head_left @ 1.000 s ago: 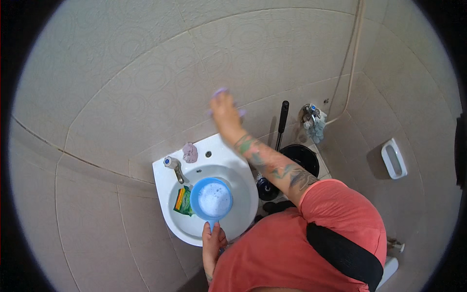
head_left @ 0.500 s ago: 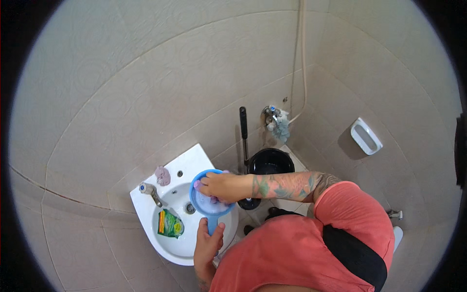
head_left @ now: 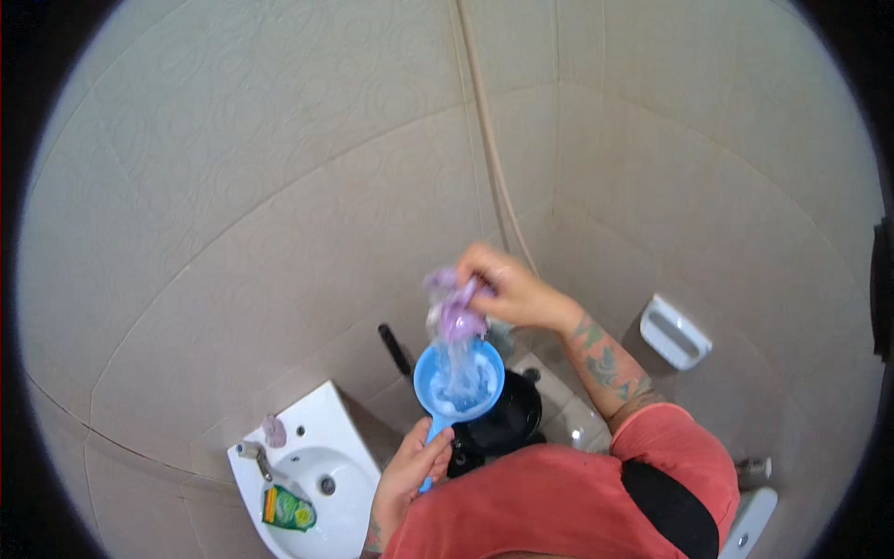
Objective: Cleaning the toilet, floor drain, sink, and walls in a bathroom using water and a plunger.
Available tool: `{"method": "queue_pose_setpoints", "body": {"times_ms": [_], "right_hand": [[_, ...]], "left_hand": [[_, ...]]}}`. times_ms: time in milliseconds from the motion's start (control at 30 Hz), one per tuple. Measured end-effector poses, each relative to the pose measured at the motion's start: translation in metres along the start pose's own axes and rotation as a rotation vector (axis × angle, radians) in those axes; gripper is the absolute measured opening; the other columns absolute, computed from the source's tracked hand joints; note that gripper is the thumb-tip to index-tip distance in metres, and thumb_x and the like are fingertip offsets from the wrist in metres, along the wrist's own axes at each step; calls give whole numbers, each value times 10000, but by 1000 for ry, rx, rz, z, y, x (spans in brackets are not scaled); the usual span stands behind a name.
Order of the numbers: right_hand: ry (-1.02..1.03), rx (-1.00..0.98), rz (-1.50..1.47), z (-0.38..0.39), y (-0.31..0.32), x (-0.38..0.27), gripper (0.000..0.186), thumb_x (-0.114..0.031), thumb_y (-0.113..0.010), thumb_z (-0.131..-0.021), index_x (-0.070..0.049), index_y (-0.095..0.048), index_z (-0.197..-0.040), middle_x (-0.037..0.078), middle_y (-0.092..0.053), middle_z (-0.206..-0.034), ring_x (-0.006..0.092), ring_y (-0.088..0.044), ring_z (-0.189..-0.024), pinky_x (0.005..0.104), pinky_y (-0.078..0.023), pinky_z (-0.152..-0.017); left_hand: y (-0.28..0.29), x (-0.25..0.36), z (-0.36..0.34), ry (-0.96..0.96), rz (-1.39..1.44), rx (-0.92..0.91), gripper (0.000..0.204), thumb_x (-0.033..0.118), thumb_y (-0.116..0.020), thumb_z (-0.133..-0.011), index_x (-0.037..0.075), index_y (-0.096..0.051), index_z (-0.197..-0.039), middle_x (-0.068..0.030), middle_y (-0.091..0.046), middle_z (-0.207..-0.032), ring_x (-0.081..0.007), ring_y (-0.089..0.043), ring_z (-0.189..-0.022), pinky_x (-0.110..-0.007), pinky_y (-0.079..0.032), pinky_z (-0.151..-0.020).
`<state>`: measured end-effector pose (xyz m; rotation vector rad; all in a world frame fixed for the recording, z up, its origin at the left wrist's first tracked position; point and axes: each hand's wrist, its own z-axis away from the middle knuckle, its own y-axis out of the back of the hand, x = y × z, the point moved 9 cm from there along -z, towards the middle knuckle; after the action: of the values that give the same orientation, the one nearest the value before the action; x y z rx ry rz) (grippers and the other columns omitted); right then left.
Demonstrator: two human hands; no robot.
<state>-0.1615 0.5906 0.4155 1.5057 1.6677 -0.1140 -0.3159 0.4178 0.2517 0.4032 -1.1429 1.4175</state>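
My left hand (head_left: 413, 461) grips the handle of a blue plastic dipper (head_left: 423, 374). Foamy water lies inside the dipper. Above its bowl, my right hand (head_left: 504, 285) is closed on a wet purple cloth (head_left: 460, 321), which hangs bunched and slightly blurred. Water streams off the cloth down into the dipper. Behind the dipper stands a black bucket (head_left: 517, 415), partly covered by it.
To the left is a white corner sink (head_left: 345, 424) with a tap (head_left: 253, 454), a green packet (head_left: 289, 509) in its basin and a purplish lump (head_left: 275, 430) on its ledge. A black handle (head_left: 394, 348), a hose (head_left: 489, 130) and a soap dish (head_left: 675, 333) are along the walls.
The dipper has moved right, away from over the sink to over the bucket. My right hand has lifted the purple cloth out of the dipper, and water now pours from it.
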Motion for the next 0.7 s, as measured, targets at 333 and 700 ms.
{"method": "queue_pose_setpoints", "body": {"times_ms": [333,700], "right_hand": [[267,690,471,-61,181,170,362,-36,-606,-789,-35,-622,-1150,160,-578,-1232,339,-555,-1114,413,-409,-951],[859,636,939,-230,216,12,479,-237,-560,-849,-129,-586,-1315,102,-458,-1459,279,-391,-1376,440,-357,-931]], "left_hand": [[-54,14,-97,-84,26,128,225,273,-586,-980,115,-427,-1003,34,-404,-631,-55,-364,-487,-221,-297,-437],[-72,25,-94,-237,80,462,201,305,-575,-977,135,-480,-930,68,-415,-618,-34,-337,-440,-190,-242,-376]]}}
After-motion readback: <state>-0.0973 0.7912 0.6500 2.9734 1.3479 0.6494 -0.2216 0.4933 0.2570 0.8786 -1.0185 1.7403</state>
